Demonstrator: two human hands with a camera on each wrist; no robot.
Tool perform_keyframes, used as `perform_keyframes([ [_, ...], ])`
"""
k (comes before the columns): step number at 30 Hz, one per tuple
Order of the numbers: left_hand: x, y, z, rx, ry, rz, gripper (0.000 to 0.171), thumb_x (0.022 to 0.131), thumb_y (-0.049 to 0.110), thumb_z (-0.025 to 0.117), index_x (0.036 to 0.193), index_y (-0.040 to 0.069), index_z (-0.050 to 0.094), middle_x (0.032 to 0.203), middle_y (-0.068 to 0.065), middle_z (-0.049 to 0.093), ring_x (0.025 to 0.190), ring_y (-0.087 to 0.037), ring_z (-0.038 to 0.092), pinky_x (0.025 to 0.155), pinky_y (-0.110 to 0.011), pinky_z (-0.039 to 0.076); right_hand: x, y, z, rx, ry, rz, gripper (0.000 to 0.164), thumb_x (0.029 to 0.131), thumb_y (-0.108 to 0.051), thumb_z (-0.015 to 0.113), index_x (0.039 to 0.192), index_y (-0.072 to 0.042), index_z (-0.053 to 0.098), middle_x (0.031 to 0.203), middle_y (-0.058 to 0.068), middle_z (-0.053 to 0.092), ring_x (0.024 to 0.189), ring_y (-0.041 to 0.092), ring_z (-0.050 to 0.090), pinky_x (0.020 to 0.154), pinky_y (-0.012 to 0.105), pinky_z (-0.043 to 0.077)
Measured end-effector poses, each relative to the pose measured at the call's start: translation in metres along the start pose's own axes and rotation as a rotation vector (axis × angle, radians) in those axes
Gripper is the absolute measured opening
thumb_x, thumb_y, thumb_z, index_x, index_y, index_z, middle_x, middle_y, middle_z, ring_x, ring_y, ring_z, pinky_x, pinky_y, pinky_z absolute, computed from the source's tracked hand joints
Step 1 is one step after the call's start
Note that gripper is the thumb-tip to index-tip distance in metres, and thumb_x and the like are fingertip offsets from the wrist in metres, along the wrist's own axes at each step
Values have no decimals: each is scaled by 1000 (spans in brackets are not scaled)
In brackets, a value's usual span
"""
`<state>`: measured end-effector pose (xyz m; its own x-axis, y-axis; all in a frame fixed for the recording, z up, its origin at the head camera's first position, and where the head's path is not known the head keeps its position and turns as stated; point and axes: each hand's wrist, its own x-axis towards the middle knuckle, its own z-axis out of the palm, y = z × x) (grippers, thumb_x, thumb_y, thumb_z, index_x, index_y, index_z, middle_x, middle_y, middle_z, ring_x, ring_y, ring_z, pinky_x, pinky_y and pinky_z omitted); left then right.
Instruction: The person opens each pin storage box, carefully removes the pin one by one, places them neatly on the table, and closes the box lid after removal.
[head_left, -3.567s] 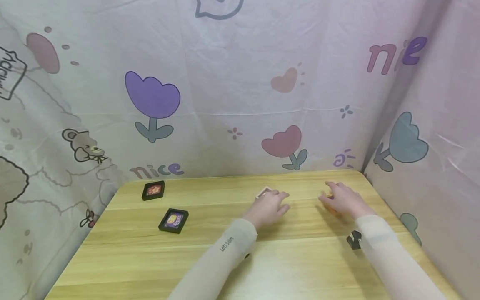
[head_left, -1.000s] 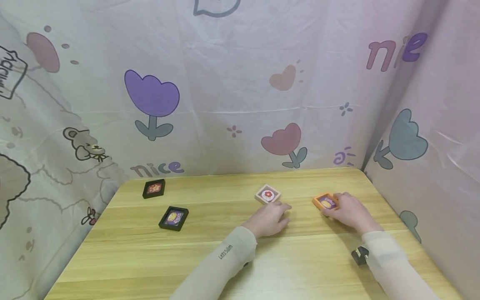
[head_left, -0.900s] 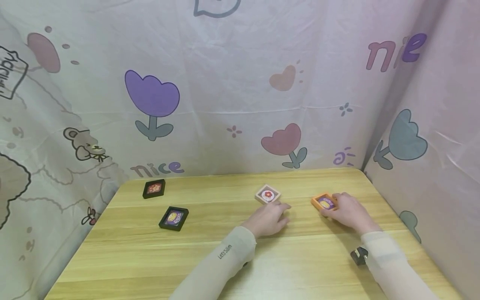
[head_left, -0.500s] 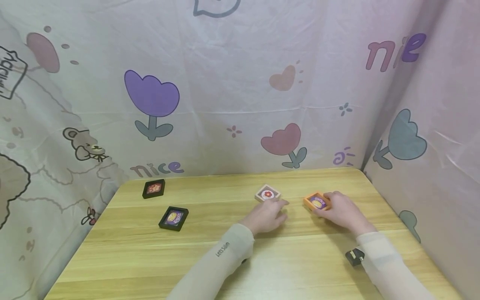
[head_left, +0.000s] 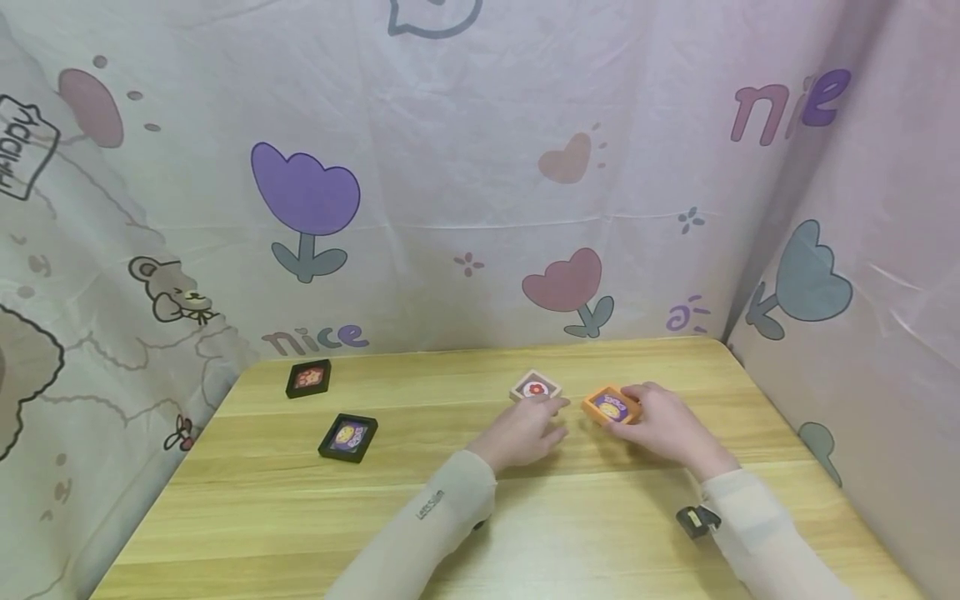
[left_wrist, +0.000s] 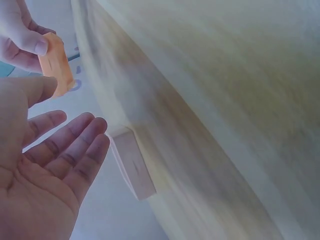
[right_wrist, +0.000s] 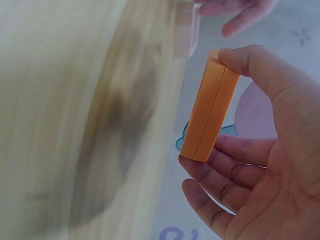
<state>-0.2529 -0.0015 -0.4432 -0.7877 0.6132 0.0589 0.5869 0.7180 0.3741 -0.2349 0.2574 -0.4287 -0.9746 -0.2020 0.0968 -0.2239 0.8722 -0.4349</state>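
Two hands at work over a wood-grained tabletop [head_left: 420, 517]; clock directions are read from the centre of the head view. At four o'clock, the right hand [head_left: 663, 425] pinches an orange frame [head_left: 611, 407], which bears a purple panel with a yellow motif. The right wrist view shows the thumb set on one end of this frame and fingertips at the opposite end, with the frame held clear of the tabletop. At five o'clock, a pale pink frame [head_left: 537, 386] with a red flower on a white disc rests on the tabletop, apart from the orange frame and on its nine o'clock side. The left hand [head_left: 517, 432] lies just beside the pale pink frame, toward seven o'clock from it, with fingers apart and the palm free of any load; whether a fingertip touches the frame cannot be told. Well apart from both hands, between seven and eight o'clock, lies a black frame [head_left: 348, 437] with a yellow and purple picture. A second black frame [head_left: 308, 378], with a red picture, lies at eleven o'clock from the first. Behind the tabletop hangs a pale curtain [head_left: 450, 150], printed with a purple tulip [head_left: 306, 196] at ten o'clock. The left sleeve [head_left: 420, 521] carries dark lettering.
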Motion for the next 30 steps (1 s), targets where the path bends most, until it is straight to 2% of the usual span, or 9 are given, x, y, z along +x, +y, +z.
perform_keyframes([
  [9, -13, 0, -8, -8, 18, 10, 52, 108, 30, 66, 156, 13, 55, 155, -7, 62, 135, -23, 67, 111, -38, 58, -3, -24, -2, 35, 3, -18, 78, 88, -41, 87, 141, 10, 62, 121, 21, 71, 98, 25, 67, 87, 47, 62],
  [17, -24, -5, -8, -33, 53, 46, 53, 109, 29, 65, 159, 16, 52, 147, -9, 68, 126, -21, 70, 106, -35, 61, -7, -34, -2, 61, -2, -31, 80, 87, -43, 87, 143, 8, 61, 122, 18, 70, 99, 24, 67, 87, 45, 63],
  [23, -30, -9, -8, -79, 54, 37, 57, 109, 31, 64, 161, 15, 49, 140, -10, 70, 122, -21, 71, 102, -35, 62, -9, -42, 0, 53, 9, -51, 78, 87, -42, 88, 142, 7, 62, 122, 17, 71, 99, 24, 68, 87, 45, 63],
  [30, -38, -16, -10, -130, 67, 20, 52, 109, 34, 65, 156, 16, 55, 137, -8, 72, 120, -21, 70, 101, -36, 62, -12, -52, 3, 70, 17, -77, 76, 86, -39, 89, 140, 7, 63, 122, 18, 71, 99, 25, 69, 85, 43, 63],
])
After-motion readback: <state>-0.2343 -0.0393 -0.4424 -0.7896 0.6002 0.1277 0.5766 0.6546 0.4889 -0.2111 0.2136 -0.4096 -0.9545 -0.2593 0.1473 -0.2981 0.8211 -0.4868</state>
